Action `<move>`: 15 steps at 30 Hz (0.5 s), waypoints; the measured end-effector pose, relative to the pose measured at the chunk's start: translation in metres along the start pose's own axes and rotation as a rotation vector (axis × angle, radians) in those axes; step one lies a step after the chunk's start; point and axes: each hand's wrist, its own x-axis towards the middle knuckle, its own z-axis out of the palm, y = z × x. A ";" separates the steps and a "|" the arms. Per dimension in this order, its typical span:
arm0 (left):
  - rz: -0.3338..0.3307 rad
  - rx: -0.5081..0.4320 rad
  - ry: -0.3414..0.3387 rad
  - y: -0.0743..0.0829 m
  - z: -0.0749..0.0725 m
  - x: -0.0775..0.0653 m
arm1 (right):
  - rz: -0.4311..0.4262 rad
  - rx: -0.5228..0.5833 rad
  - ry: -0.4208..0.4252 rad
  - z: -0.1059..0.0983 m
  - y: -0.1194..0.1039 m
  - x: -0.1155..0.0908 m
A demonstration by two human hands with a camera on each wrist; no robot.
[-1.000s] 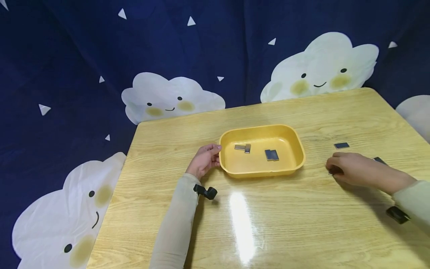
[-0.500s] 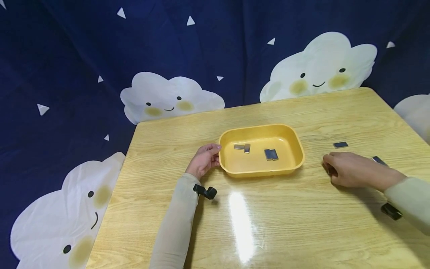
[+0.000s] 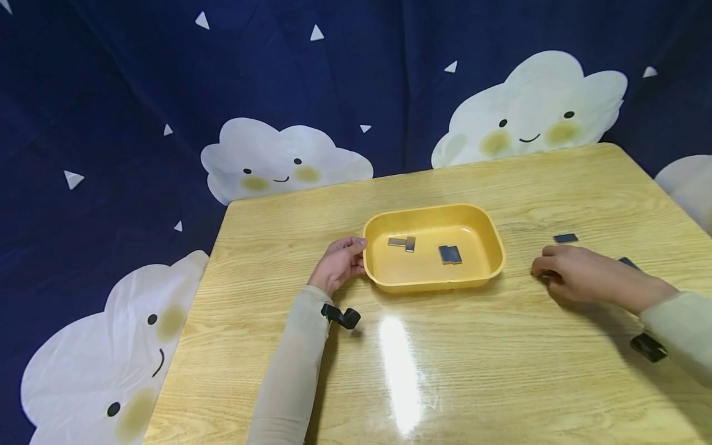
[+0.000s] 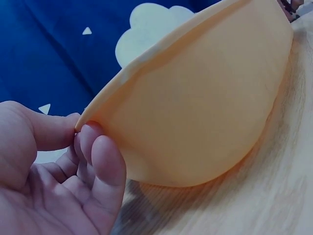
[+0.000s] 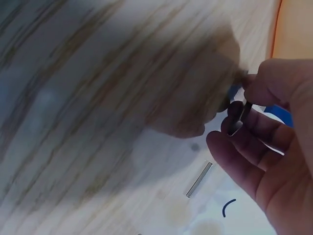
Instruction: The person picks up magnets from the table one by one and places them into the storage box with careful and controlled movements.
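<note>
My left hand (image 3: 336, 262) pinches the left rim of a yellow plastic tray (image 3: 434, 281) between thumb and fingers; the left wrist view shows the thumb on the rim and curled fingers under it. Inside the tray lie a T-shaped pair of small metal plates (image 3: 410, 245) and an overlapping dark pair (image 3: 449, 254). To the tray's right, my right hand (image 3: 589, 275) pinches a small flat metal plate (image 5: 236, 128) between thumb and fingers, low over the table. The head view hides that plate behind the hand.
One dark plate (image 3: 565, 238) lies on the wooden table (image 3: 473, 371) beyond my right hand, and another (image 3: 628, 263) shows partly behind my right wrist. A dark blue curtain (image 3: 334, 80) with clouds hangs behind the table's far edge.
My right hand has shifted slightly left, toward the tray, with the small metal plate. The left hand and the tray stay where they were.
</note>
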 end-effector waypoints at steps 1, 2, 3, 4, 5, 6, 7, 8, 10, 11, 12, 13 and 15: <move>0.002 0.002 -0.002 0.000 0.000 0.000 | -0.011 0.000 0.013 0.000 0.001 0.000; 0.003 0.003 -0.003 0.000 0.001 0.000 | -0.019 -0.001 0.026 0.000 0.002 0.000; 0.003 0.003 -0.004 0.000 0.001 0.000 | -0.026 0.000 0.039 0.001 0.003 0.000; 0.003 0.002 -0.002 0.000 0.001 0.000 | -0.031 -0.005 0.054 0.000 0.003 0.000; 0.002 0.001 -0.001 0.000 0.001 0.000 | -0.031 -0.007 0.064 0.000 0.003 0.000; 0.001 0.000 -0.001 0.000 0.001 0.000 | -0.027 -0.007 0.072 -0.001 0.004 0.000; 0.000 -0.001 0.000 0.000 0.001 0.000 | -0.026 -0.007 0.079 -0.001 0.004 0.001; -0.001 -0.001 0.002 0.001 0.001 0.000 | -0.025 -0.008 0.085 -0.002 0.004 0.002; -0.002 0.000 0.004 0.001 0.001 0.000 | -0.021 -0.005 0.087 -0.003 0.005 0.002; -0.001 -0.001 0.004 0.001 0.002 0.000 | -0.016 -0.002 0.085 -0.003 0.005 0.003; 0.000 -0.001 0.005 0.001 0.002 0.000 | -0.014 0.003 0.085 -0.003 0.005 0.003; 0.001 -0.002 0.005 0.001 0.002 0.000 | -0.018 0.008 0.084 -0.003 0.005 0.003; 0.003 -0.005 0.004 0.001 0.002 0.000 | -0.021 0.010 0.088 -0.002 0.005 0.003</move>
